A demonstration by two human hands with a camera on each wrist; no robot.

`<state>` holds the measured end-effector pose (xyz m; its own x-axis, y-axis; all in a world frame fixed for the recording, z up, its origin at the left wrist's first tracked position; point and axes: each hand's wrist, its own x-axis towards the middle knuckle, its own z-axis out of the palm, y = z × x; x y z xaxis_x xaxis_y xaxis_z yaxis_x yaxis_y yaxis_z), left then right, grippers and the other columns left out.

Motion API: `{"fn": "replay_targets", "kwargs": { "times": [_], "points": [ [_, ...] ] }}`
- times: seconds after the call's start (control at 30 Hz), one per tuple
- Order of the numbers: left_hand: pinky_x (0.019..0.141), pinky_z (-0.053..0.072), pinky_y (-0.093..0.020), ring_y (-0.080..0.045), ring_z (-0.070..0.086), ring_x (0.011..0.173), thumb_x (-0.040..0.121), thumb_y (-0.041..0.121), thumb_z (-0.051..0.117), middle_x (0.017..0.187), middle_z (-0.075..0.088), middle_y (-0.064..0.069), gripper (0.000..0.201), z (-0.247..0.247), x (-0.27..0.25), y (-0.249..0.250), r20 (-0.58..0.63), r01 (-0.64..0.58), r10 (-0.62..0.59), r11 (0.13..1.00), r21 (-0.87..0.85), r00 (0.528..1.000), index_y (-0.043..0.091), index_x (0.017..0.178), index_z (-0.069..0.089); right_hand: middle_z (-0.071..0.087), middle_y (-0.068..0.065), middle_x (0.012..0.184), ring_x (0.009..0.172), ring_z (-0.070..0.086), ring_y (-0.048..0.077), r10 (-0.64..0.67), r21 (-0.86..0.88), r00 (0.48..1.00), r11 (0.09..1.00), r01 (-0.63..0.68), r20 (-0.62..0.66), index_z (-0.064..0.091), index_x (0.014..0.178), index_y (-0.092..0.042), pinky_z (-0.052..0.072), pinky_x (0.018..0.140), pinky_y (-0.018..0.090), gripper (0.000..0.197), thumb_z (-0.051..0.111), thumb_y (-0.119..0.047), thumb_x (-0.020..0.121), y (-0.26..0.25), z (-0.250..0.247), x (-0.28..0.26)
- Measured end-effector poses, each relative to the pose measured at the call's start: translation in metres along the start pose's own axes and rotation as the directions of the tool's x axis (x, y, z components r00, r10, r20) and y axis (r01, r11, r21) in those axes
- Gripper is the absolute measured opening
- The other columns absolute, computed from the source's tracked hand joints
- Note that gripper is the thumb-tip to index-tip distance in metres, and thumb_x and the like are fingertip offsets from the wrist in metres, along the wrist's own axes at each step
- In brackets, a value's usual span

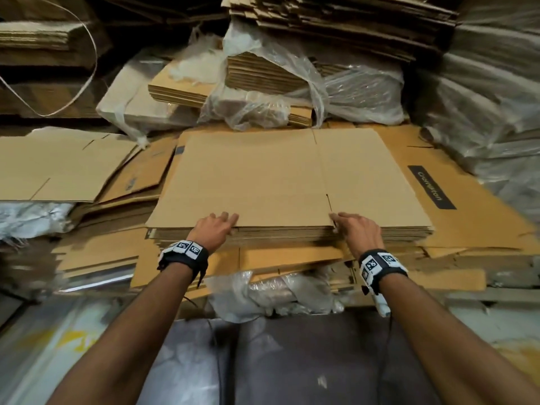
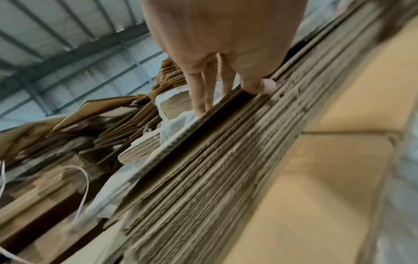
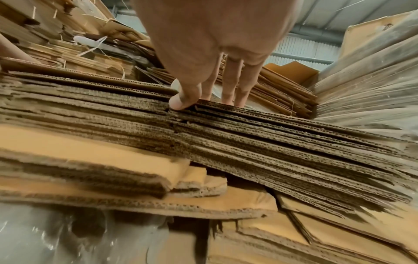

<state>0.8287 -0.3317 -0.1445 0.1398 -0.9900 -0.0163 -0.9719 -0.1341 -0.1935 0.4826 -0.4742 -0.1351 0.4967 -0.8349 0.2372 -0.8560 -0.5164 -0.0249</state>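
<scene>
A stack of flattened cardboard boxes (image 1: 292, 232) lies in front of me, topped by a plain brown sheet (image 1: 277, 176). My left hand (image 1: 228, 223) is at the sheet's near edge, left of centre. Its fingers (image 2: 200, 100) lie flat on top and its thumb (image 2: 267, 85) presses in at the gap under the raised top sheet (image 2: 226, 101). My right hand (image 1: 336, 221) holds the same near edge by the slot cut. In the right wrist view the right hand (image 3: 203, 102) has its thumb (image 3: 179, 102) under the top sheet's edge and its fingers over it.
Plastic-wrapped cardboard bundles (image 1: 263, 83) are piled behind the stack and more (image 1: 491, 97) stand at the right. Loose flattened boxes (image 1: 58, 168) lie at the left. A larger sheet with a black label (image 1: 432, 187) sticks out from underneath. A loose strap (image 1: 87, 54) hangs at far left.
</scene>
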Motion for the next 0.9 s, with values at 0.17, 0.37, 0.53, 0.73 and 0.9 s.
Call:
{"fn": "replay_targets", "kwargs": {
  "times": [0.17,0.37,0.53,0.73,0.9],
  "points": [
    [0.086,0.058,-0.044,-0.031,0.06,0.109,0.101,-0.002,0.039,0.137,0.051,-0.011,0.055,0.016,-0.003,0.001,0.036,-0.021,0.023,0.999,-0.035,0.999,0.019,0.152,0.034,0.072,-0.001,0.121,0.092,0.071,0.025,0.038,0.068,0.999,0.997,-0.039,0.025,0.066,0.13,-0.035,0.063,0.076,0.043,0.04,0.063,-0.013,0.097,0.0,0.009,-0.003],
    [0.087,0.055,-0.045,-0.034,0.06,0.11,0.1,-0.002,0.042,0.136,0.053,-0.014,0.053,0.022,-0.004,0.011,0.002,0.03,-0.03,0.993,-0.116,1.0,0.017,0.15,0.04,0.076,0.0,0.114,0.095,0.073,0.027,0.133,0.112,0.989,0.984,-0.14,0.069,0.07,0.123,-0.033,0.061,0.084,0.044,0.039,0.057,-0.006,0.097,0.002,0.013,0.001],
    [0.091,0.053,-0.048,-0.034,0.061,0.111,0.103,0.006,0.046,0.138,0.056,-0.012,0.049,0.013,-0.006,0.011,0.004,0.062,-0.063,0.977,-0.202,0.998,0.021,0.149,0.045,0.069,0.008,0.122,0.102,0.068,0.03,0.143,0.167,0.987,0.974,-0.153,0.073,0.067,0.129,-0.026,0.059,0.086,0.044,0.034,0.055,-0.011,0.101,-0.009,0.007,-0.007],
    [0.107,0.045,-0.045,-0.032,0.055,0.127,0.097,0.011,0.057,0.138,0.059,-0.011,0.053,-0.003,-0.057,0.043,-0.154,0.06,-0.148,0.88,-0.471,0.977,0.019,0.149,0.049,0.061,0.007,0.141,0.123,0.061,0.028,0.142,0.369,0.989,0.922,-0.117,-0.042,0.07,0.124,-0.018,0.05,0.1,0.044,0.029,0.064,-0.012,0.097,-0.027,-0.014,-0.061],
    [0.111,0.04,-0.04,-0.031,0.051,0.131,0.098,0.02,0.061,0.14,0.058,-0.011,0.048,-0.002,-0.134,0.111,-0.177,-0.093,-0.043,0.716,-0.692,0.983,0.021,0.146,0.053,0.061,0.009,0.142,0.125,0.06,0.027,0.177,0.487,0.983,0.864,-0.129,-0.053,0.07,0.126,-0.016,0.049,0.107,0.043,0.034,0.063,-0.008,0.094,-0.045,-0.035,-0.161]
  ]
}}
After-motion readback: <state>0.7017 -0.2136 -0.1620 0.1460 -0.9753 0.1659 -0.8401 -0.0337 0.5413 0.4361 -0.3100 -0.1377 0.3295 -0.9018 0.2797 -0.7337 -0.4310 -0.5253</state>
